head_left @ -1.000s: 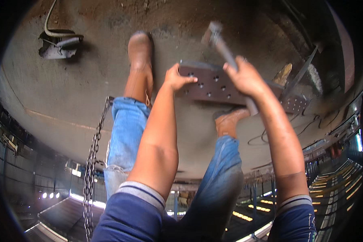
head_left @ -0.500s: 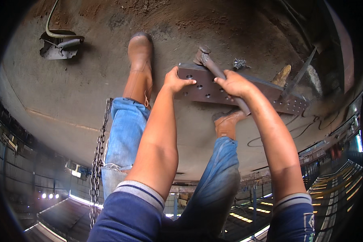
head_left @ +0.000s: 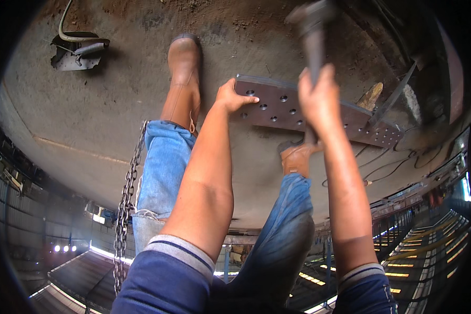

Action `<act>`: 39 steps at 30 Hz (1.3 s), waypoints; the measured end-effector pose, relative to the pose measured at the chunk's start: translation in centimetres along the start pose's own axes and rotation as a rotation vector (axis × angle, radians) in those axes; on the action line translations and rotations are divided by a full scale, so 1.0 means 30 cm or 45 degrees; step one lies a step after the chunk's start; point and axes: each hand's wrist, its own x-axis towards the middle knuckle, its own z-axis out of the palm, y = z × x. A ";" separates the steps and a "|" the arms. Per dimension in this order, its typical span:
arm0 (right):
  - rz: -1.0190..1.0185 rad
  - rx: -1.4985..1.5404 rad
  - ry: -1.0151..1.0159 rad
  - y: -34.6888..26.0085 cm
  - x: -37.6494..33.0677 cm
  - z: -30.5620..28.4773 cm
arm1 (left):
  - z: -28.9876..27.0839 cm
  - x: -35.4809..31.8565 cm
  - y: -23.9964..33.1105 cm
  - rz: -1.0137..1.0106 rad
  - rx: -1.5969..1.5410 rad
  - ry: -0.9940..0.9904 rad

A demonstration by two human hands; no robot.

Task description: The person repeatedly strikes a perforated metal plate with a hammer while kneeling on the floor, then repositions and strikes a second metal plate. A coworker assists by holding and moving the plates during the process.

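Observation:
A long dark steel plate (head_left: 350, 119) with several drilled holes lies on the concrete floor in front of my feet. My left hand (head_left: 233, 97) grips its near left end. My right hand (head_left: 319, 98) is closed around the handle of a hammer (head_left: 313, 31), raised above the plate; the hammer head is blurred near the top of the view. My two brown boots (head_left: 184, 60) and blue-jeaned legs stretch out below my arms, one boot partly hidden behind my right forearm.
A steel chain (head_left: 126, 193) hangs at my left leg. A small metal bracket with a hose (head_left: 77, 51) lies at the top left. A thin bar (head_left: 391, 98) and a wooden wedge (head_left: 370, 96) rest by the plate's far end.
The hammer came down onto the plate half a second ago and has swung back up. My left hand has stayed on the plate's end.

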 end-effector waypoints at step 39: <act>0.203 0.128 -0.377 0.236 -0.180 -0.027 | 0.029 0.002 -0.047 0.016 -0.066 -0.079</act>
